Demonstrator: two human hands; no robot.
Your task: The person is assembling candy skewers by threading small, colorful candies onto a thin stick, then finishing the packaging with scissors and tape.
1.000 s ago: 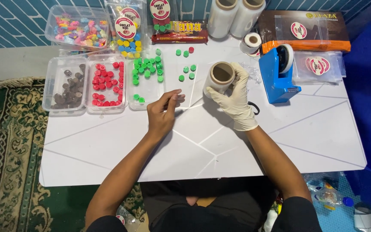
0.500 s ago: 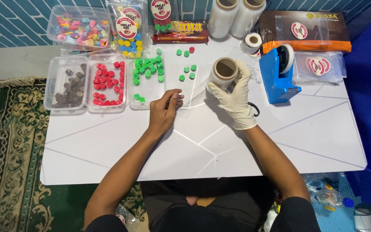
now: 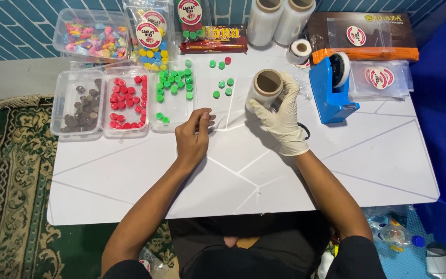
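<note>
Right hand [image 3: 281, 118], in a thin cream rubber glove, wrapped around a roll of clear cling film [image 3: 265, 89] standing upright on the white table [image 3: 367, 170], cardboard core showing as a brown ring on top; fingers curled on the right of the roll, thumb pressing its near side. Left hand [image 3: 194, 135], bare, resting palm down just left of it, fingers loosely bent and pinched at a stretched sheet of film [image 3: 228, 111] running from the roll across the tabletop; whether anything else lies under the fingertips, cannot tell.

Under and beyond that sheet, a few small round green sweets [image 3: 222, 88] with one red among them. Farther left, three shallow clear plastic trays side by side: dark brown lumps [image 3: 81, 111], glossy red pieces [image 3: 125, 103], green pieces [image 3: 174, 85]. At the far edge, a lidded clear box of mixed pastel sweets [image 3: 86, 33], clear bags with round labels [image 3: 150, 31], a flat dark-red bar [image 3: 213, 39], two more upright film rolls [image 3: 280, 18]. Right of the gloved hand, a blue plastic tape dispenser [image 3: 331, 90], blocky with a rounded wheel. Beyond it, a flat brown box [image 3: 362, 28] and small clear labelled bags [image 3: 383, 77]. Patterned green carpet [image 3: 6, 196] on the left.
</note>
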